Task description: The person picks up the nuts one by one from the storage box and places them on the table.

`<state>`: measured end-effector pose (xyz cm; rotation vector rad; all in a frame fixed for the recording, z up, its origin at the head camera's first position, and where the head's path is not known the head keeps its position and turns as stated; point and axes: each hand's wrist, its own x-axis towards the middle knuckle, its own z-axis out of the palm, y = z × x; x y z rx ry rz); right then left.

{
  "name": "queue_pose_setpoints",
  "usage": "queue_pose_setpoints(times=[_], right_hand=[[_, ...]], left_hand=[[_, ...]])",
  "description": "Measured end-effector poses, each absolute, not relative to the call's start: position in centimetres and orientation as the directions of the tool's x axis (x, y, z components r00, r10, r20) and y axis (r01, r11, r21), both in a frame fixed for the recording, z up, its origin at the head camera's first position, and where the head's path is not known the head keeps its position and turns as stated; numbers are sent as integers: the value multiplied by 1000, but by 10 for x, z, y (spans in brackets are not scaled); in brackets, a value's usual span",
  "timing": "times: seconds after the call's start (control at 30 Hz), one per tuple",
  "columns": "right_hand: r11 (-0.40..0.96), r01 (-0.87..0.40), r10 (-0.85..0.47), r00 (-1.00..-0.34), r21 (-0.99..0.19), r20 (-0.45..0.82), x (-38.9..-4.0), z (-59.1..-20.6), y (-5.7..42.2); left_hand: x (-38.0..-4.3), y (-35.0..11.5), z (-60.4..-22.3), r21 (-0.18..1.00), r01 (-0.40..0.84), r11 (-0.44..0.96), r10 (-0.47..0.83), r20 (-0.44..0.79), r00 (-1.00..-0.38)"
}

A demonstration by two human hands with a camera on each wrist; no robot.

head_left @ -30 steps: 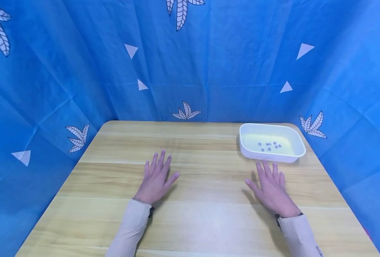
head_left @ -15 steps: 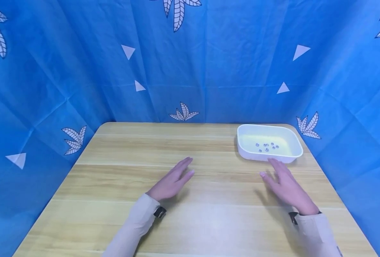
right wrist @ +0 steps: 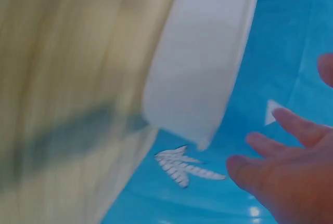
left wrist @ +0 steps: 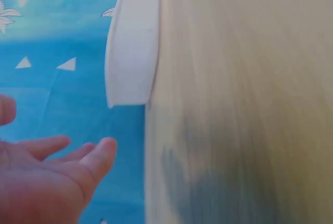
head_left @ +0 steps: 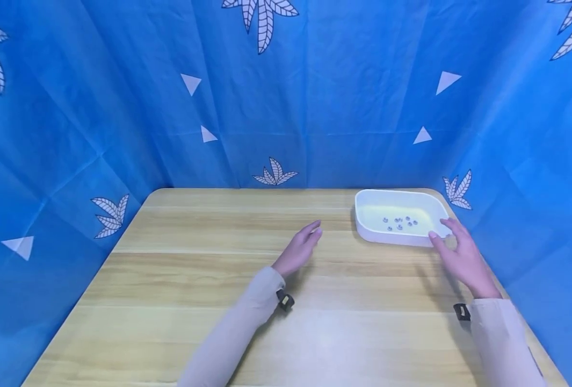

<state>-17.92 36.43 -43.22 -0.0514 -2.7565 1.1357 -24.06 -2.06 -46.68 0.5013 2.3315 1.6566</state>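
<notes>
A white rectangular tub (head_left: pixel 392 236) stands at the back right of the table, with several small shiny metal pieces (head_left: pixel 399 227) on its floor; they look like nuts but are small in view. My right hand (head_left: pixel 466 263) is at the tub's near right corner, fingers extended and thumb apart, overlapping the rim in the head view. In the right wrist view its fingers (right wrist: pixel 302 128) are spread beside the tub's wall (right wrist: pixel 195 52), holding nothing. My left hand (head_left: pixel 297 251) hovers over the table left of the tub, palm turned inward. The left wrist view shows its relaxed fingers (left wrist: pixel 99 161) short of the tub's end (left wrist: pixel 132 52).
The wooden table (head_left: pixel 169 301) has a blue curtain (head_left: pixel 353 97) with white leaf and triangle prints behind it and on both sides. Dark wrist straps (head_left: pixel 286 300) sit at both cuffs. The tub stands close to the table's back right corner.
Both hands have moved to the right and away from me, turning from palms down to palms inward. The right hand has reached the tub's right corner. The tub has stayed in place.
</notes>
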Motion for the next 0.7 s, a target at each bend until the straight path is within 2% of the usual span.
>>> queue_pose_setpoints(times=[0.23, 0.4, 0.53, 0.7], right_hand=[[663, 1, 154, -979, -749, 136, -198, -445, 390], [609, 113, 208, -978, -785, 21, -203, -451, 402], [546, 200, 244, -967, -813, -74, -204, -456, 409], [489, 240, 266, -957, -839, -119, -209, -462, 417]], left_hand=[[-256, 9, -476, 984, 3, 180, 332, -58, -941], [-265, 32, -481, 993, -65, 102, 288, -92, -953], [-267, 50, -481, 990, -81, 112, 273, -109, -956], [-266, 69, -478, 989, -81, 123, 264, -112, -958]])
